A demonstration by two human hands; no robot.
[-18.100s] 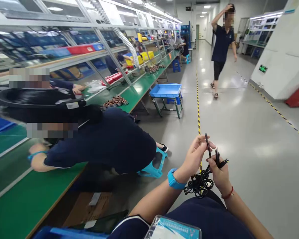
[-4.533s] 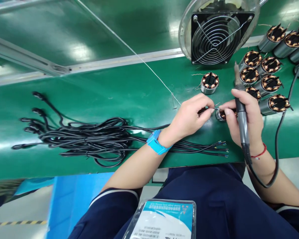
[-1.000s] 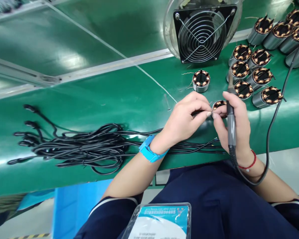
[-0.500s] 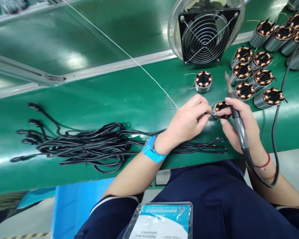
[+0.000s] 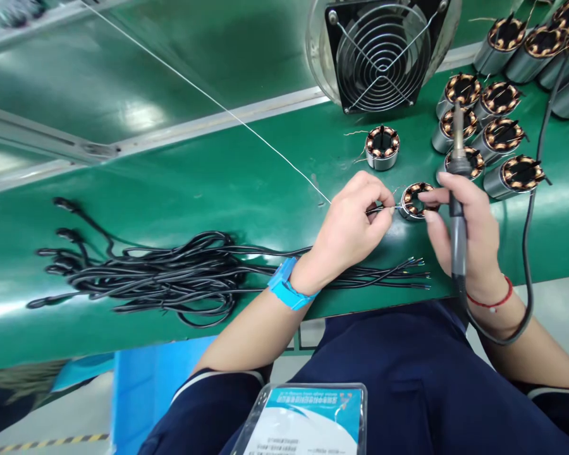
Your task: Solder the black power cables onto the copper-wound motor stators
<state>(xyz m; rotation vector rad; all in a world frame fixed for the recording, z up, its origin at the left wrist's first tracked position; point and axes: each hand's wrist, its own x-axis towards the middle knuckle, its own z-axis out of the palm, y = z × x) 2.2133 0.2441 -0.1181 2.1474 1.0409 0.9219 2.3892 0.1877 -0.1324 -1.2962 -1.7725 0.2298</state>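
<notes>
Cables (image 5: 171,275) lie left of the fan (image 5: 383,66). In front of the fan, left hand (image 5: 353,218) pinches wire (image 5: 397,207) at the coil (image 5: 408,211); right hand (image 5: 477,230), right of the fan, curls around soldering iron (image 5: 459,237). Wire joining seems in hand; next move probably needs wire held steady.

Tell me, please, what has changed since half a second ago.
The soldering iron in the right hand has swung: its tip, formerly left of the clustered stators, now overlaps them in view. Nothing visibly was grasped or released. The left hand still pinches its black lead; the cable bundle stays put.
</notes>
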